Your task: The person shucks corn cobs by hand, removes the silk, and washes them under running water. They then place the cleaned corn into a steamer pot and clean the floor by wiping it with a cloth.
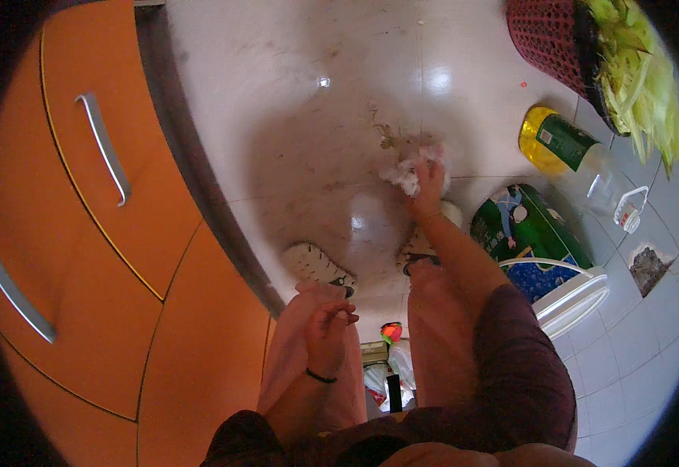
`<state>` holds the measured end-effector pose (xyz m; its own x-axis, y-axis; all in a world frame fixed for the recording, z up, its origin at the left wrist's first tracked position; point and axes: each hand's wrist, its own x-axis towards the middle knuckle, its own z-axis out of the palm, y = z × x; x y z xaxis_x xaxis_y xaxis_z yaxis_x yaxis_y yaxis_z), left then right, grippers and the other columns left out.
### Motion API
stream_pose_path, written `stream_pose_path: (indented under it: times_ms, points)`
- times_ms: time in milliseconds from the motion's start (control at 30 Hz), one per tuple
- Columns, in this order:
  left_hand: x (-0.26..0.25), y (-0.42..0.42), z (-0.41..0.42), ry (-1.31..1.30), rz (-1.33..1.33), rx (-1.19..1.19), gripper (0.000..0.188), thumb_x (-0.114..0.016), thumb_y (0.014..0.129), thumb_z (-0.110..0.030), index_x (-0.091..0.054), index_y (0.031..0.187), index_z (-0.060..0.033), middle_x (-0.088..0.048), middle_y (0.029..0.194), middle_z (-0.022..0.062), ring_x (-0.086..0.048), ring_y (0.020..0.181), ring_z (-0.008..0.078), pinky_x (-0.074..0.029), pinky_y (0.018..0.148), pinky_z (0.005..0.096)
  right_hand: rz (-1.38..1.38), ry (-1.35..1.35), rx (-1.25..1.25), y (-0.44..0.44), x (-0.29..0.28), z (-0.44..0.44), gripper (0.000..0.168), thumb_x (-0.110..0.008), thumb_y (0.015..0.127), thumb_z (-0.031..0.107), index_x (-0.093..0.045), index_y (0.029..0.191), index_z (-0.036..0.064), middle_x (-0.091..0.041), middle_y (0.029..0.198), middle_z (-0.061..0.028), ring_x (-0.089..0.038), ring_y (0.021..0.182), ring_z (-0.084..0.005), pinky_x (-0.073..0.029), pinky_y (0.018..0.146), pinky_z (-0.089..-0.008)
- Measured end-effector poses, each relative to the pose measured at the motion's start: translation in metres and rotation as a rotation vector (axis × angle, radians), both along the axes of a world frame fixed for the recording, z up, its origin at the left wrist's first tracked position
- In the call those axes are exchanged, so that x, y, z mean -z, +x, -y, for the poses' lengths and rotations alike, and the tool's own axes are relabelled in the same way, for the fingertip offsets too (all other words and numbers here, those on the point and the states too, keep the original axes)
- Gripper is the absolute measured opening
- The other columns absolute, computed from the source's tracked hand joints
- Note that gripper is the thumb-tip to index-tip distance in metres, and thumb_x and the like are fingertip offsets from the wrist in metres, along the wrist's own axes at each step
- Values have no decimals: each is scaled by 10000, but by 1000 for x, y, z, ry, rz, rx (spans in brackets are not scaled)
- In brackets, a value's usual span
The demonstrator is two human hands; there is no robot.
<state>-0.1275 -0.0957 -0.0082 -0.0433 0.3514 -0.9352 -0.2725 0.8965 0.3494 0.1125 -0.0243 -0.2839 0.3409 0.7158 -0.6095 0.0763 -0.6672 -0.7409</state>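
My right hand (429, 190) presses a crumpled wad of white tissue or thin plastic (406, 175) against the dirty tiled floor (293, 140), just beyond my right shoe. Small brownish debris (387, 139) lies on the tiles at the far side of the wad. Over my left knee is my left hand (329, 327), its fingers loosely bent and nothing seen in them; a dark band circles that wrist. Wet-looking smears and dark marks spread over the floor around both light-coloured shoes (319, 262).
Orange cabinet fronts (100, 245) with metal handles line the left. On the right are a clear bottle of yellow oil (573, 152), a green bucket (526, 233) with a white lid, and a pink basket (544, 41) beside green corn husks (637, 82). Bags (401, 365) lie behind my feet.
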Motion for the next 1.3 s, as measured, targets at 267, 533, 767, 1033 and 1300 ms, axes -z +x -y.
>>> stream_pose_path:
  times_ms: [267, 533, 767, 1033, 1300]
  points:
    - [-12, -2, -25, -41, -27, -7, 170, -482, 890, -14, -554, 1043, 12, -607, 997, 101, -596, 899, 178, -498, 832, 310, 901, 387, -474, -74, 23, -79, 792, -726, 677, 258, -363, 1351, 57, -317, 1333, -303, -275, 1256, -464, -224, 987, -620]
    - [-4, -6, -13, -157, 94, -271, 164, -491, 889, -17, -558, 1036, 11, -608, 990, 88, -596, 898, 172, -492, 821, 299, 750, 449, -374, -57, 8, -283, 476, -626, 769, 128, -498, 1227, 131, -534, 1194, -136, -491, 1108, -352, -398, 912, -454]
    - [-21, 34, -30, 88, -123, 185, 160, -521, 901, -67, -569, 1036, 5, -621, 969, 76, -603, 862, 145, -486, 788, 268, 127, 294, 325, -1, -88, -281, 211, -523, 872, 123, -532, 1061, 28, -607, 899, -110, -576, 766, -245, -465, 693, -363]
    - [-86, 86, -22, 180, -125, 207, 179, -553, 889, -105, -580, 1046, -24, -638, 912, 45, -584, 828, 100, -474, 750, 249, -380, -304, 606, 41, -93, -96, 376, -473, 912, 329, -505, 1176, 63, -550, 1115, -80, -497, 1016, -199, -414, 828, -320]
    - [-161, 121, -168, 306, -110, 166, 157, -532, 905, -100, -571, 1030, -14, -611, 935, 68, -585, 890, 141, -507, 789, 304, 46, -168, 471, 54, -150, -81, 279, -522, 896, 205, -540, 1122, 40, -609, 988, -150, -577, 877, -268, -459, 742, -343]
